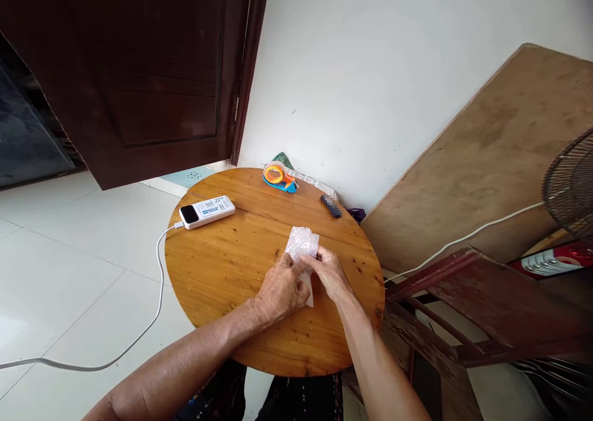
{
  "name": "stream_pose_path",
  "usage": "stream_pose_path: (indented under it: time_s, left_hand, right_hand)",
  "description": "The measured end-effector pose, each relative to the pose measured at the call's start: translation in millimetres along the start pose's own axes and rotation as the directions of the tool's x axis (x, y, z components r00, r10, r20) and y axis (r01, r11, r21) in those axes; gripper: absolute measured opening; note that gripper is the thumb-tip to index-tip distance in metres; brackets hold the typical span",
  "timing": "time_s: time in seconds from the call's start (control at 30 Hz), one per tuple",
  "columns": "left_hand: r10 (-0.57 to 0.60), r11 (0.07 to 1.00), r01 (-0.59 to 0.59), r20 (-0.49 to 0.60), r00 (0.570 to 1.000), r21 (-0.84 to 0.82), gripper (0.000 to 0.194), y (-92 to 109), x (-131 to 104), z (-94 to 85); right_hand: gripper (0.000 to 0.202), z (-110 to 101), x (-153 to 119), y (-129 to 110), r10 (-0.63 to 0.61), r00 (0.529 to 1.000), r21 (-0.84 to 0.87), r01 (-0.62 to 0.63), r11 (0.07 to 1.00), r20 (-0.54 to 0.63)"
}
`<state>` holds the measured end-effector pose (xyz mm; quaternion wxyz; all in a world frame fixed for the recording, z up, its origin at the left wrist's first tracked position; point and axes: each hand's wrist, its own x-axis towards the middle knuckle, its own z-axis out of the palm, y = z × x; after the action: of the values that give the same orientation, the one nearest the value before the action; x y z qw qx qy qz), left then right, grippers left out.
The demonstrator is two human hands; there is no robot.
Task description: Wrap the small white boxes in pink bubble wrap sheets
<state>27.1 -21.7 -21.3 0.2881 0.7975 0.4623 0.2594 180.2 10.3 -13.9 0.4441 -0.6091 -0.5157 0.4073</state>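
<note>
A piece of clear bubble wrap [302,240] lies near the middle of the round wooden table, and a paler flap of it shows below my hands. My left hand [283,286] rests over its lower left part, fingers curled and pressed onto it. On the other side, my right hand [330,274] grips the right edge, with the thumb on top and the fingers partly behind the wrap. The two hands nearly touch at the fingertips. Whether anything lies inside the wrap cannot be made out.
On the round table [222,272] stand a tape dispenser [280,177], a dark blurred object [330,206] and a white power bank [207,212] with a cable [160,285] hanging off the left edge. A wooden chair [491,310] and a fan [572,183] are at the right.
</note>
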Motion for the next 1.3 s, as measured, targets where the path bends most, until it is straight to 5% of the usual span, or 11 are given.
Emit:
stream_pose_path:
  time_s: [0.2, 0.37, 0.47, 0.57, 0.8, 0.93, 1.0, 1.13, 1.3]
  left_hand:
    - [-0.005, 0.998, 0.005, 0.006, 1.0, -0.057, 0.04, -1, 1, -0.9]
    - [-0.109, 0.993, 0.105, -0.078, 0.991, -0.059, 0.03, -1, -2, -2.6]
    - [-0.125, 0.992, 0.118, -0.179, 0.976, -0.051, 0.045, -6, -1, -2.3]
    - [-0.035, 0.996, 0.017, -0.226, 0.974, -0.082, 0.062, -13, 4, -1.9]
    - [0.111, 0.981, -0.107, 0.015, 0.994, -0.161, 0.006, -21, 2, -19.7]
    - [0.398, 0.908, -0.385, 0.052, 0.916, -0.165, 0.035, -37, -12, -26.3]
    - [0.439, 0.894, -0.433, 0.029, 0.898, -0.11, 0.038, -43, -15, -24.0]
    - [0.341, 0.934, -0.34, -0.011, 0.94, -0.107, 0.033, -42, -9, -19.0]
    - [0.066, 0.921, -0.027, 0.087, 0.994, -0.389, 0.026, -38, 6, -21.3]
  right_hand:
    - [0.034, -5, -18, -3, -0.061, 0.998, 0.055, 0.06, 0.997, 0.014]
    - [0.02, -12, -29, -11, -0.133, 0.989, -0.105, 0.14, 0.985, 0.071]
    - [0.012, -12, -36, -19, -0.201, 0.971, -0.228, 0.226, 0.947, 0.13]
    - [0.01, -12, -46, -24, -0.231, 0.961, -0.319, 0.268, 0.909, 0.151]
    - [0.017, -12, -78, -9, -0.361, 0.911, -0.306, 0.408, 0.86, 0.2]
    - [0.038, -7, -85, 14, -0.444, 0.878, -0.334, 0.478, 0.813, 0.176]
    - [0.033, -4, -83, 19, -0.481, 0.866, -0.326, 0.498, 0.803, 0.139]
    - [0.019, -2, -74, 16, -0.453, 0.89, -0.271, 0.451, 0.85, 0.059]
    - [0.026, -3, -62, 12, -0.218, 0.97, -0.123, 0.23, 0.965, 0.104]
